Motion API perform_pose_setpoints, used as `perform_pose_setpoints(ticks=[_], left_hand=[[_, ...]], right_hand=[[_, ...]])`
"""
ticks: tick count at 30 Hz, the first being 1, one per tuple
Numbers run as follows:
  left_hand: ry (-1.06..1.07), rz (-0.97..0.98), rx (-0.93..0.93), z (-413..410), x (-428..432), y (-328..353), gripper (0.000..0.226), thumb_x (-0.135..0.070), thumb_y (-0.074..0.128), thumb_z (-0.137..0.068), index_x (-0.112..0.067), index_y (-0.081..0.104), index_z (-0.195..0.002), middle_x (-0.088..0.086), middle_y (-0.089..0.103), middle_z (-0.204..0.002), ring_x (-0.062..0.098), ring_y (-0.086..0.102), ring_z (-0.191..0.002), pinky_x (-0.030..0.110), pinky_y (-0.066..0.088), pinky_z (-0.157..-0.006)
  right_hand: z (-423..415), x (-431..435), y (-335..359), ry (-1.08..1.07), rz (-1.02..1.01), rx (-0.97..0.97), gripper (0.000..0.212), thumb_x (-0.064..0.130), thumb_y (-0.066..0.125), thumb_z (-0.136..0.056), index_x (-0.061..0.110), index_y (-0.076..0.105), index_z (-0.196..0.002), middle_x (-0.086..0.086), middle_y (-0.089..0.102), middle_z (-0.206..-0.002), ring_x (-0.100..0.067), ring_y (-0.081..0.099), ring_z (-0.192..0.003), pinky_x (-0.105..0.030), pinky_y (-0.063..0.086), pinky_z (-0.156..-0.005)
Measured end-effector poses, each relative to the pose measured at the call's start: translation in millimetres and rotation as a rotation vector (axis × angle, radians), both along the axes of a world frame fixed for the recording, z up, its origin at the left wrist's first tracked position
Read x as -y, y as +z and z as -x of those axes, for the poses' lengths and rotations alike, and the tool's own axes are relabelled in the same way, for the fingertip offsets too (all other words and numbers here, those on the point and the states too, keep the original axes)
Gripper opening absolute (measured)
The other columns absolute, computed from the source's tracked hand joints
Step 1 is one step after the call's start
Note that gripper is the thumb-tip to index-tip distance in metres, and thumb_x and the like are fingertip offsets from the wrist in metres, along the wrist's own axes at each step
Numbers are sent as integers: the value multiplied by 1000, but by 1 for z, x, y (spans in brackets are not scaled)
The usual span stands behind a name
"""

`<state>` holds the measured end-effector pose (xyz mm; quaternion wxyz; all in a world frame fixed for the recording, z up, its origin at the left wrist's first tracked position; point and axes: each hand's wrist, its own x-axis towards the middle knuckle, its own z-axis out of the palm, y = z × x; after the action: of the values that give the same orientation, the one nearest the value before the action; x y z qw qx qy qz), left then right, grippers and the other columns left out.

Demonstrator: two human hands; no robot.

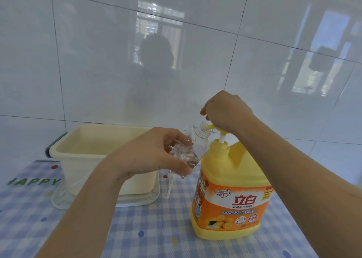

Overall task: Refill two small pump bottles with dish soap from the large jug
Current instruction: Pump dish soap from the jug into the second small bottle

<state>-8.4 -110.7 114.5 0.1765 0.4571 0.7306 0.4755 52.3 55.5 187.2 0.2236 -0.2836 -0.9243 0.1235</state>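
Left fingers (172, 138): curled round the small bottle, thumb along its lower side; the left hand (152, 156) holds it in the air above the worktop.
Small bottle (189, 153): clear plastic, uncapped, tilted with its threaded neck up and to the right, the mouth right at the jug's spout. It looks to hold a little clear liquid near its base, though glare makes that uncertain.
Right fingers (205, 111): bent down over the pump head, gripping it from above; the right hand (228, 111) covers most of it.
Pump head (212, 127): yellow, its spout pointing left into the bottle's mouth, with the white stem showing below.
Large jug (231, 199): opaque yellow with an orange label, upright on the checked cloth, at the right.
White tube (170, 187): thin, below the bottle, between tub and jug.
Cream tub (82, 159): rectangular, open-topped, at the left behind the left forearm, sitting on a matching cream lid (137, 201).
Checked cloth (147, 228): blue and white with coloured dots, spread over the worktop.
Wall (98, 62): glossy white tiles.
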Motion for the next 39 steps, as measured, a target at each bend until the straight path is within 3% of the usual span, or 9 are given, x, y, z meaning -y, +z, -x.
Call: perform_pose_setpoints(ticks=[6,11,16,22,27,35,39], left_hand=[[-6,51,-52,-3,-1,0,47,-26,87,-53,-29,70,-96,-9,73,-92,17,71,-88,35,58,-80],[24,122,-98,0,-2,-4,57,-35,85,-48,-31,67,-102,-13,69,-102,11,68,-93,37,59,-83],[-21,118,-76,-1,-3,-5,52,-29,85,-49,-31,68,-98,-10,70,-100,14,70,-91,33,60,-75],[-20,134,-112,-3,-3,-5,44,-30,88,-55,-33,67,-93,-12,69,-98,13,68,-92,35,57,-83],[-11,132,-121,-3,-4,-4,46,-31,89,-54,-34,66,-94,-15,69,-99,10,68,-91,31,57,-79],[-2,79,-67,-6,-2,-2,47,-26,91,-56,-31,68,-96,-16,70,-99,13,70,-91,46,59,-82],[16,62,-65,-6,-1,0,51,-26,92,-55,-31,68,-100,-16,70,-104,12,70,-94,47,59,-83]], right_hand=[[3,-2,-12,0,-34,105,44,9,34,-77,20,68,-103,0,67,-102,-21,62,-90,-34,52,-75],[4,-3,-24,-5,-64,120,44,9,34,-81,21,68,-106,2,62,-113,-23,53,-88,-32,39,-66],[3,-4,-27,8,-78,124,44,10,33,-81,21,68,-107,2,62,-115,-23,52,-89,-32,39,-67],[5,-4,-26,5,-82,130,44,9,34,-80,21,68,-106,2,62,-113,-22,52,-86,-31,38,-66],[2,-3,-25,0,-69,106,43,10,34,-80,21,68,-104,2,64,-110,-22,56,-89,-31,42,-67],[-8,6,0,-23,-91,-27,39,9,37,-78,18,68,-100,-2,67,-98,-25,61,-85,-34,50,-73],[-7,9,9,-18,-132,-15,38,8,40,-79,18,68,-102,-2,67,-98,-24,61,-86,-33,49,-72]])
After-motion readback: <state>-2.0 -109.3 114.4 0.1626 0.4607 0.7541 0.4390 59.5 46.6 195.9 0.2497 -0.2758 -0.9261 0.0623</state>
